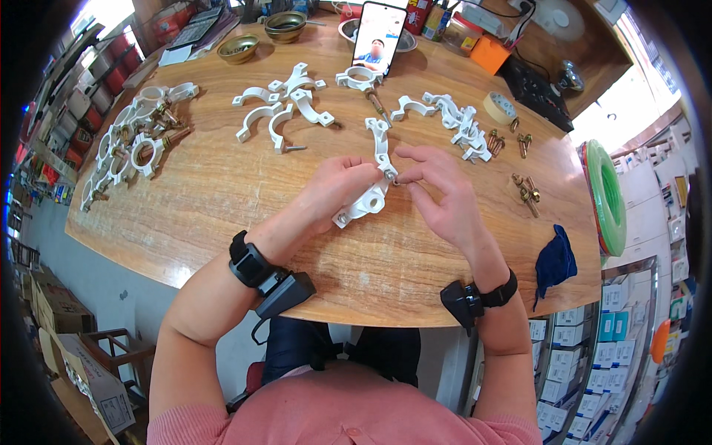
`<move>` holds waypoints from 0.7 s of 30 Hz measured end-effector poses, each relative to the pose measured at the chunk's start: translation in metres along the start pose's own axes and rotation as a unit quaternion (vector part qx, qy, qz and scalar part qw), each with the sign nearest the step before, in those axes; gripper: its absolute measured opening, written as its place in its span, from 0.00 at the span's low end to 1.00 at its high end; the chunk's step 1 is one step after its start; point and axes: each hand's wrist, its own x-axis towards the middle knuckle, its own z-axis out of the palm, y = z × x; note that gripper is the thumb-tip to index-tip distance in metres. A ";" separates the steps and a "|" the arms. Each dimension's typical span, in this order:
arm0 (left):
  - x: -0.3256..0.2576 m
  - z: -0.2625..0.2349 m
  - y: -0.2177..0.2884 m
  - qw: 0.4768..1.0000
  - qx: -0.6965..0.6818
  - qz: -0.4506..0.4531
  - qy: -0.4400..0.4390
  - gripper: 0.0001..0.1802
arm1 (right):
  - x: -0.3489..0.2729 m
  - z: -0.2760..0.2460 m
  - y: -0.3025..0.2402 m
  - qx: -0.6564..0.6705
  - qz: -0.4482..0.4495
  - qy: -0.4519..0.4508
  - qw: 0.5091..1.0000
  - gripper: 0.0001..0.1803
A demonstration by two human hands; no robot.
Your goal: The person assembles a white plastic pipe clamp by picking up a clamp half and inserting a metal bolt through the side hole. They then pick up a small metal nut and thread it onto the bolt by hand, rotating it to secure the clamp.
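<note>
My left hand (pixel 340 185) is closed around a white plastic pipe clamp (pixel 368 202), its two curved halves opened out and meeting at a joint. One half (pixel 379 141) points away from me, and the other slants back toward my wrist. Right at the joint, the fingertips of my right hand (pixel 445 194) pinch a small metal screw (pixel 397 182); its far end is hidden. Beyond the clamp lies a bolt with a brass-coloured anchor (pixel 377 104), beside a white clamp ring (pixel 359 77). Loose white clamp halves (pixel 261 122) lie to the left of these.
Assembled clamps with bolts (pixel 147 154) are grouped at the left. More clamp halves (pixel 456 122), a tape roll (pixel 500 107) and anchor bolts (pixel 526 194) lie right. A phone (pixel 380 37) stands at the back near metal bowls (pixel 239 49). A blue cloth (pixel 556 263) rests at the right edge.
</note>
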 end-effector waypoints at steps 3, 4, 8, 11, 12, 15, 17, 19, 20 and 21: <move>0.001 0.000 -0.001 1.000 0.018 0.000 0.020 0.09 | 0.000 0.001 0.000 -0.003 0.004 0.012 1.000 0.14; 0.001 0.000 -0.002 0.999 0.032 0.006 0.034 0.09 | 0.000 0.001 0.000 -0.014 0.001 0.014 1.000 0.12; 0.002 -0.001 -0.005 0.999 0.033 -0.001 0.002 0.09 | 0.000 0.004 0.002 -0.016 -0.024 0.013 0.999 0.10; 0.002 -0.002 -0.005 0.999 0.015 -0.013 -0.033 0.10 | 0.000 0.005 0.004 -0.058 -0.036 0.009 0.998 0.10; 0.001 -0.002 -0.004 0.998 0.002 -0.018 -0.056 0.12 | 0.000 0.004 0.004 -0.077 -0.032 0.026 0.996 0.10; -0.001 0.001 -0.002 0.994 -0.019 -0.015 -0.105 0.16 | 0.000 0.004 0.004 -0.102 -0.031 0.056 0.993 0.10; -0.003 0.002 0.001 0.991 -0.028 -0.006 -0.131 0.19 | 0.000 0.003 0.005 -0.108 -0.033 0.069 0.991 0.09; -0.006 0.003 0.004 0.988 -0.051 -0.038 -0.140 0.21 | 0.001 0.003 0.005 -0.109 -0.037 0.092 0.989 0.09; -0.006 0.003 0.004 0.989 -0.045 -0.040 -0.135 0.21 | 0.002 0.004 0.005 -0.112 -0.041 0.091 0.989 0.09; -0.007 0.004 0.005 0.989 -0.043 -0.035 -0.136 0.21 | 0.002 0.004 0.005 -0.112 -0.042 0.095 0.988 0.09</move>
